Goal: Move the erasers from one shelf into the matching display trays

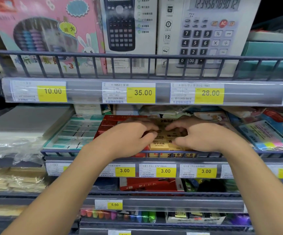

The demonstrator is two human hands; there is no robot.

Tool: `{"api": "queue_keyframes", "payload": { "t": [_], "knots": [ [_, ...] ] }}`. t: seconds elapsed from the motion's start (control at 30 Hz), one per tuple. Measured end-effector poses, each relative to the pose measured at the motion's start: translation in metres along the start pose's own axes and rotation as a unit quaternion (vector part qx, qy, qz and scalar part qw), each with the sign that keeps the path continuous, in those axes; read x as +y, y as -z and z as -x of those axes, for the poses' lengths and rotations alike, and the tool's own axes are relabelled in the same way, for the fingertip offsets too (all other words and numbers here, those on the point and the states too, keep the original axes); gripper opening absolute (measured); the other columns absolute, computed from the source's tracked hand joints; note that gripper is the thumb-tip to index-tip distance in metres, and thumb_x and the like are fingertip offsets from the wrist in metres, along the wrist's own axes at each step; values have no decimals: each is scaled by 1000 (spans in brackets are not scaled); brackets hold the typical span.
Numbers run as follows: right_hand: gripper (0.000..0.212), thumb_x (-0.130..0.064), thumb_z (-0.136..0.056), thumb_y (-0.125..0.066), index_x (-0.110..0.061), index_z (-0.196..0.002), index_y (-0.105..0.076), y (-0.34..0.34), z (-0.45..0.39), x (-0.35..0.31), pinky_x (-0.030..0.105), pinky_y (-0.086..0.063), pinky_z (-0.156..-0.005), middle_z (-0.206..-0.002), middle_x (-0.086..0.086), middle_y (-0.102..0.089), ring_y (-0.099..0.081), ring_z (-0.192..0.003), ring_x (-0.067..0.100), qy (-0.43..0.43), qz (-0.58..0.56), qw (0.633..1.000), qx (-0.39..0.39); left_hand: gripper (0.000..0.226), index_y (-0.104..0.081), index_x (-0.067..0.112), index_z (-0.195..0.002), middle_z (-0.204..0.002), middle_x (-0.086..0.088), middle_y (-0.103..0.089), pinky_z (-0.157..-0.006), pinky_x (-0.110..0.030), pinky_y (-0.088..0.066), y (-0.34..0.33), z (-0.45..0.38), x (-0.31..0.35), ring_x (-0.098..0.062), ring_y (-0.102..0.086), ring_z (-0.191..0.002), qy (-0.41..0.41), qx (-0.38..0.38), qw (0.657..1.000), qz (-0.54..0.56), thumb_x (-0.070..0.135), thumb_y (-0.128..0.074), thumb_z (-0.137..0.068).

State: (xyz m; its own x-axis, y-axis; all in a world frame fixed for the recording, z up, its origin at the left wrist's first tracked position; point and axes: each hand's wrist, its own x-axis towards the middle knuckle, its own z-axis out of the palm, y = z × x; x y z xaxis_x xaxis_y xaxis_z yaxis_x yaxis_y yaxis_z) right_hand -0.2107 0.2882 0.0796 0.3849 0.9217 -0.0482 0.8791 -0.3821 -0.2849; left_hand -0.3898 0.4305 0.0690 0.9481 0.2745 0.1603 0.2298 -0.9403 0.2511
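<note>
A red display tray [109, 123] on the middle shelf holds several tan 2B erasers [159, 146]. Both hands reach into it from below. My left hand [127, 138] lies palm down over the tray's left half, fingers curled onto the erasers near the middle. My right hand [203, 136] covers the right half, its fingertips curled down among the erasers, nearly meeting the left fingertips. Whether either hand pinches an eraser is hidden. Left of the red tray sits a teal tray [52, 145] filled with white-and-teal erasers [79, 131].
A dark wire rail [93, 152] fronts the shelf, with yellow price tags [165, 170] below. Calculator boxes [128, 31] stand on the shelf above. Sticky-note packs [269, 136] lie to the right, plastic-wrapped paper [15, 133] to the left, markers [117, 215] on a lower shelf.
</note>
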Motion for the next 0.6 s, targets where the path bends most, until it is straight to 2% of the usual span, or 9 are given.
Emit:
{"api": "queue_keyframes", "payload": {
  "t": [0.07,0.13,0.17,0.23,0.27,0.33,0.43,0.53,0.6],
  "knots": [
    [42,-46,-90,-62,-48,-131,-53,2,-5,-6,28,-46,-87,-125,-13,-54,-54,-104,9,11,-37,998,46,19,-61,48,-103,-77,53,-58,-63,3,-33,7,14,-8,28,-53,-75,15,58,998,33,35,-48,-109],
    [34,-50,-90,-62,-50,-124,-57,-1,-12,-16,24,-47,-78,-112,-19,-57,-57,-95,3,45,-85,993,62,25,-56,51,-90,-53,43,-52,-55,2,-34,17,25,-22,27,-47,-57,61,95,993,34,31,-56,-105],
    [31,-50,-90,-63,-49,-121,-59,-4,-16,-22,20,-46,-75,-107,-20,-59,-57,-91,-1,63,-103,991,64,18,-60,51,-103,-57,32,-59,-55,-2,-36,22,31,-31,21,-51,-59,78,87,993,22,33,-57,-103],
    [30,-49,-90,-64,-46,-119,-62,-10,-24,-36,12,-41,-67,-98,-20,-59,-55,-83,-6,84,-113,987,74,35,-57,46,-134,-104,22,-70,-61,-2,-37,31,39,-49,6,-55,-76,100,60,993,-7,38,-57,-100],
    [31,-50,-89,-65,-44,-120,-62,-13,-28,-42,10,-38,-64,-95,-22,-57,-53,-81,-7,84,-113,987,79,42,-53,45,-141,-127,14,-66,-66,-1,-36,34,41,-58,3,-53,-89,111,38,993,-24,39,-59,-99],
    [37,-52,-88,-66,-44,-123,-61,-17,-34,-53,9,-34,-65,-92,-27,-50,-50,-80,-9,78,-111,988,76,49,-50,45,-146,-148,12,-54,-74,-3,-30,37,42,-69,-9,-51,-118,124,0,991,-41,43,-62,-98],
    [46,-54,-88,-64,-42,-132,-55,-23,-42,-70,13,-35,-74,-99,-30,-46,-47,-86,-7,65,-66,994,52,51,-49,42,-148,-157,12,-46,-95,-15,-25,38,38,-82,-13,-41,-140,112,-24,991,-64,45,-62,-99],
    [47,-48,-92,-61,-33,-136,-54,-30,-52,-88,19,-33,-86,-130,-10,-53,-47,-105,8,32,-4,998,57,47,-52,39,-147,-158,12,-44,-99,-17,-18,38,31,-92,-16,-36,-143,80,-30,993,-87,44,-59,-101],
    [39,-40,-94,-62,-30,-131,-59,-35,-59,-97,21,-38,-92,-135,-3,-55,-51,-114,15,8,6,996,85,45,-54,36,-146,-157,11,-45,-101,-16,-19,37,29,-99,-17,-37,-143,57,-30,995,-82,42,-59,-102]
  ]
}}
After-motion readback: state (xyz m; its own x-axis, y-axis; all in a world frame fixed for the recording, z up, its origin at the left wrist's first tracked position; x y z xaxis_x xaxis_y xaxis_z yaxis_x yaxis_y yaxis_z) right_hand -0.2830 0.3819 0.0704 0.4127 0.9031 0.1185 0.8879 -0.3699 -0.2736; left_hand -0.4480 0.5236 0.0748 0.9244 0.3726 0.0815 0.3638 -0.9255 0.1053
